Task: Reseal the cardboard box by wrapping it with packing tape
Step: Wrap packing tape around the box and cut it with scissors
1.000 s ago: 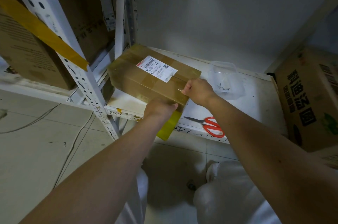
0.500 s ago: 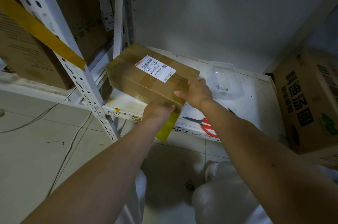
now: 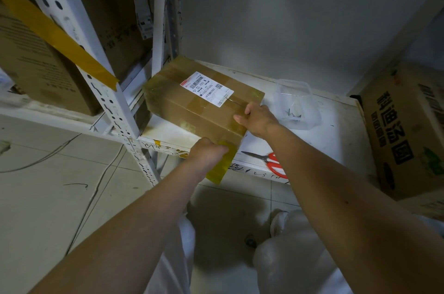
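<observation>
Your left hand is gripping the yellow packing tape at the counter's front edge; your right hand is clasping the cardboard box's near corner.

3 cardboard boxes: 1 taped w/ label, 1 on left rack, 1 printed at right. 2 hands: left, right. 1 pr scissors, 1 clear plastic tub.

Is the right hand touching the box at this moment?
Touching. The head view shows the right hand on the box at its near right corner, fingers curled over the top edge with no gap visible.
</observation>
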The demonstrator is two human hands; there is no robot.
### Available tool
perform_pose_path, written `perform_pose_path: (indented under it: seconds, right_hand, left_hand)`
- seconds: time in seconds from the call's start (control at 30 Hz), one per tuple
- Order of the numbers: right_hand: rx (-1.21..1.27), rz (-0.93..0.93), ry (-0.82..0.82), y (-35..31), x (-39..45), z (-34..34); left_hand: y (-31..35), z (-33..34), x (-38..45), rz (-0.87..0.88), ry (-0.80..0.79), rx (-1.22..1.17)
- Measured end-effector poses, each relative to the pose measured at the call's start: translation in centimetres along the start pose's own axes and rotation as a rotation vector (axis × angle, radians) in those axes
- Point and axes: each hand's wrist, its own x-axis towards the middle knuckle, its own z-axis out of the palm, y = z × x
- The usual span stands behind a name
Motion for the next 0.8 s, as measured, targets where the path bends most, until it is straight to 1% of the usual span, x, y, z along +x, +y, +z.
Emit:
perform_pose_path:
  seconds: [0.13,0.33,0.53,0.57,0.6,0.63,0.67,0.7,0.73,0.8]
  right_hand:
    - [-0.003,0.029,0.005,-0.4,0.2,0.0]
    - [0.015,0.032,0.003,-0.3,0.2,0.1]
    - [0.022,0.026,0.02,-0.1,0.5,0.3]
    - [0.005,0.029,0.025,-0.1,0.4,0.3]
    - [-0.062,0.029,0.052,-0.1,0.3,0.4]
    - [-0.176,0.018,0.116,-0.2,0.2,0.4]
    - [-0.289,-0.021,0.216,-0.3,-0.1,0.6]
    - [-0.357,-0.099,0.317,-0.4,-0.4,0.7]
    - [-0.354,-0.204,0.377,-0.4,-0.6,1.1]
    - [-0.247,-0.391,0.353,-0.1,-1.1,1.9]
  left_hand:
    - [0.3,0.5,-0.1,0.024,0.038,0.038]
    - [0.3,1.1,0.3,-0.025,0.068,0.086]
    - [-0.8,1.5,0.8,-0.047,0.103,0.067]
    - [-0.7,1.5,0.9,-0.034,0.098,0.065]
    - [-0.7,1.5,0.9,-0.012,0.082,0.063]
    - [-0.7,1.4,1.0,0.005,0.065,0.061]
    - [-0.7,1.4,1.0,0.016,0.054,0.066]
    - [-0.6,1.3,1.0,0.021,0.052,0.063]
    - [-0.6,1.3,1.1,0.02,0.058,0.061]
    - [-0.6,1.3,1.3,0.019,0.068,0.042]
